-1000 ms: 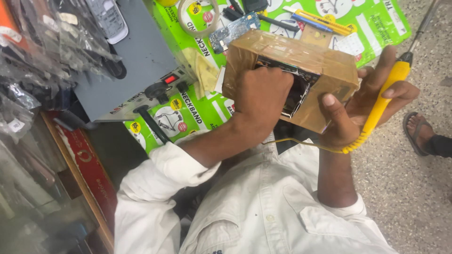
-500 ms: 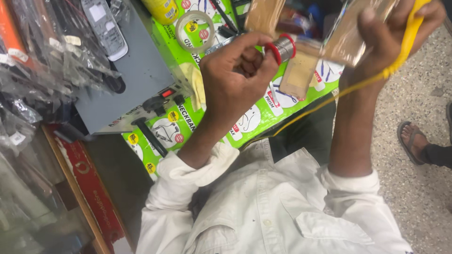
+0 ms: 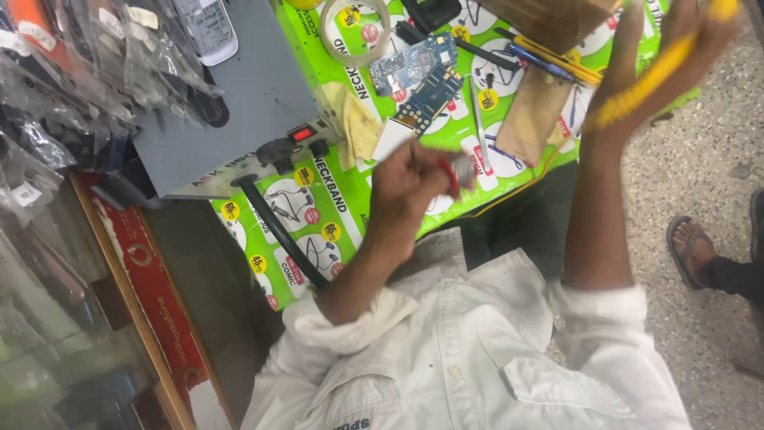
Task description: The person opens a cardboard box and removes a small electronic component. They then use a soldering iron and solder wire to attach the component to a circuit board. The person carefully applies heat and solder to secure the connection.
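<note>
Red-rimmed small solder spool [image 3: 455, 171] pinched in left hand [image 3: 410, 179]; likely light, rigid, best held by rims. Right hand [image 3: 660, 68] grips yellow-handled soldering iron [image 3: 649, 84] above green bench [image 3: 350, 215].

Spool [image 3: 460, 171]: small, red-rimmed with a pale core, blurred, possibly solder wire; pinched in the left hand above the green mat's near edge. Iron [image 3: 649, 84]: yellow-handled, tilted tip-up, gripped in the raised right hand; its yellow cord [image 3: 517, 185] trails down across the mat.
</note>
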